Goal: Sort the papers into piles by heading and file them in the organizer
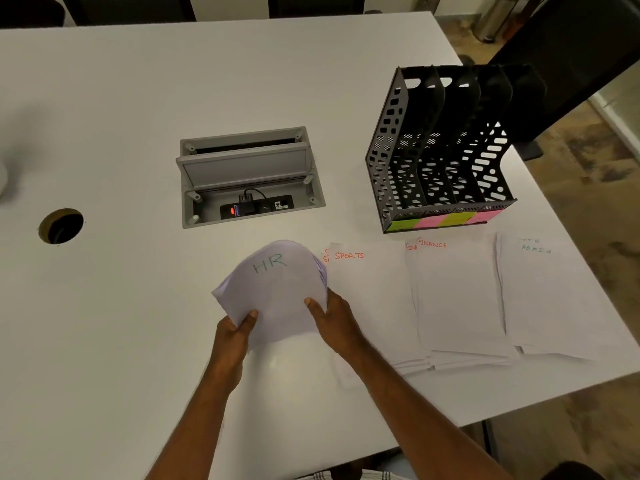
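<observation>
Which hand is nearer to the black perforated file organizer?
Right. The right hand grips the HR paper stack on the side toward the black perforated file organizer; the left hand grips its far side.

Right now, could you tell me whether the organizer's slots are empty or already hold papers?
Empty: all the slots of the black organizer show only bare dividers, with no paper in them.

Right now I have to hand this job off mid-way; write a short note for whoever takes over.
Hands: left hand and right hand both grip the HR stack, lifted off the table.
Piles: SPORTS pile, FINANCE pile and ADMIN pile lie flat in front of the organizer.
Done: sorting by heading looks finished.
Left: no papers show in the organizer's slots; file all four piles.
</observation>
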The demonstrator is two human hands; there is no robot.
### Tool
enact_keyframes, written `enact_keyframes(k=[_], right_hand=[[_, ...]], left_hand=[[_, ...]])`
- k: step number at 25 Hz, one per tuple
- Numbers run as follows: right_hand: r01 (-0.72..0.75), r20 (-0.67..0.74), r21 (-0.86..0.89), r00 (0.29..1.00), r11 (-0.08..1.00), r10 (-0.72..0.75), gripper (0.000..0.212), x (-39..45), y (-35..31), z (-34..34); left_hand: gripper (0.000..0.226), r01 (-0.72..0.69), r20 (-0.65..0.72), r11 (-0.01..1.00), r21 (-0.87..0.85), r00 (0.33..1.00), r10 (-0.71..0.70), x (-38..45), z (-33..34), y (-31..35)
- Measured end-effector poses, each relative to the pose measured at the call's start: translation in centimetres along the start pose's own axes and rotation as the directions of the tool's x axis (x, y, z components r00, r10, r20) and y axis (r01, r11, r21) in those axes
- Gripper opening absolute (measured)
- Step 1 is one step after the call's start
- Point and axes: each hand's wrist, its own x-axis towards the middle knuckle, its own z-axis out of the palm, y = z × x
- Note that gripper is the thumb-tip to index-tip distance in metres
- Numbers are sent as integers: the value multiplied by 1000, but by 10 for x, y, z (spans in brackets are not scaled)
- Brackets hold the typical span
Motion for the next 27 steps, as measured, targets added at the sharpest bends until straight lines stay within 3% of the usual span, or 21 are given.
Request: enact_keyframes(k=[5,8,10,13,16,19,23,27], right_hand=[[49,-30,-30,998,998,-50,42,-3,-7,-56],[7,-196,31,981,999,-1,32,-6,3,-114],[-34,-325,163,942,986,87,14,-3,12,-153],[77,-576,224,815,972,68,28,3,8,-206],[248,-790,180,613,952,-10,36,15,-11,-242],[353,-856,186,517,917,-26,35,44,-22,-266],[321,-840,222,543,921,13,26,92,-25,-287],[273,-799,240,601,932,30,43,136,-32,-285]], left_hand=[[22,20,79,1000,-9,997,-19,9,27,29],[22,-5,168,999,42,986,-2,30,67,43],[17,-9,201,997,82,980,-7,44,102,45],[16,8,229,988,153,973,-43,61,155,41],[21,1,269,973,232,961,-65,72,200,38],[23,-14,264,960,281,962,-63,82,231,39],[20,-29,161,964,266,987,-15,103,266,47],[18,10,73,973,232,997,-28,140,302,60]])
